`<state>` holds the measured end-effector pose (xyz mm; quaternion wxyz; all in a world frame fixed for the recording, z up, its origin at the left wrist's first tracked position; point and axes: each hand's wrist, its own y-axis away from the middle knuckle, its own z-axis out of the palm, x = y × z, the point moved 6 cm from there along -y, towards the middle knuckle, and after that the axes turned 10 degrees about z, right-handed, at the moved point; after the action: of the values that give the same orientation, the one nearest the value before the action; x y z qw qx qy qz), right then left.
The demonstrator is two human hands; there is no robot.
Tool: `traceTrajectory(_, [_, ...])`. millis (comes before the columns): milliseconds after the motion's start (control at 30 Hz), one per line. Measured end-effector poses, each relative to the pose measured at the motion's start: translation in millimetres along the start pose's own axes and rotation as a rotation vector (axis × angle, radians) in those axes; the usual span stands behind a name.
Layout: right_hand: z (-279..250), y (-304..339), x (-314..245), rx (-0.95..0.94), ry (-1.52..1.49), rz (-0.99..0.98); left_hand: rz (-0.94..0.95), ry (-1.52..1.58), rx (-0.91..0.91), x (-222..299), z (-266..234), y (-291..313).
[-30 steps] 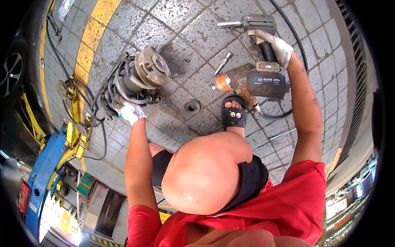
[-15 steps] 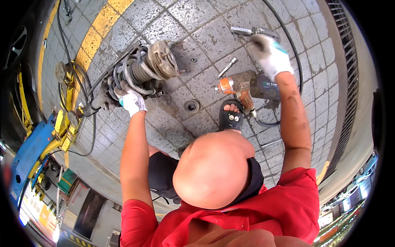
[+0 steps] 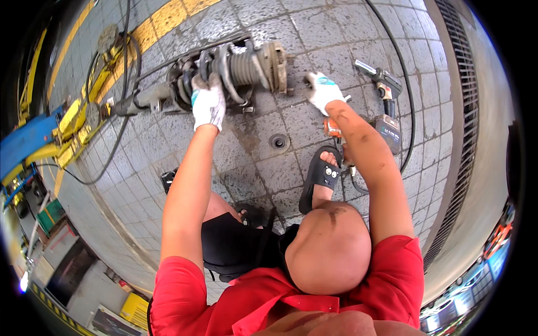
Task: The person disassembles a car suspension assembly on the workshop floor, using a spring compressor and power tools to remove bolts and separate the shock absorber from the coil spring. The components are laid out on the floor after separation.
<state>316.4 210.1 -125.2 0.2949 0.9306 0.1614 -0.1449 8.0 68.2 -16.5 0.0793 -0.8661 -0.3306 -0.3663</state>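
Observation:
A strut assembly with a coil spring (image 3: 238, 66) lies across the floor at the upper left, its round top mount (image 3: 276, 67) toward the right. My left hand (image 3: 208, 103), in a white glove, is closed around the coil spring. My right hand (image 3: 323, 92), also gloved, is just right of the top mount, apart from it. Its fingers are loosely curved, partly hidden, with nothing visible in them. An orange air impact wrench (image 3: 333, 127) lies under my right forearm, mostly covered by it. A cordless ratchet wrench (image 3: 388, 84) with a black battery (image 3: 389, 133) lies right of that hand.
A black hose (image 3: 404, 73) curves along the right, before a floor grate (image 3: 464, 117). A small round ring-shaped part (image 3: 279, 142) rests on the tiles between my arms. Yellow and blue lift arms (image 3: 67, 126) stand at the left. My sandalled foot (image 3: 326, 168) is near the impact wrench.
My right hand has moved left from the cordless wrench toward the top mount. The view has shifted; the strut now appears farther right and more level. My left hand still holds the spring.

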Motion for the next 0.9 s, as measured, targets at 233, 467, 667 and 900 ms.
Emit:
traceTrajectory(233, [-20,40,7,-0.236,0.211,0.079,0.114,0.12,0.044,3,-33,37])
traceTrajectory(467, [-67,75,-48,-0.271,0.066,0.143,0.175,-0.074,0.25,-47,-126,23])
traceTrajectory(667, [-60,50,-94,-0.062,-0.275,0.026,0.513,-0.778,-0.002,-108,-142,-31])
traceTrajectory(900, [-45,47,-127,0.127,-0.374,0.258,0.36,-0.913,-0.479,-85,-120,-63])
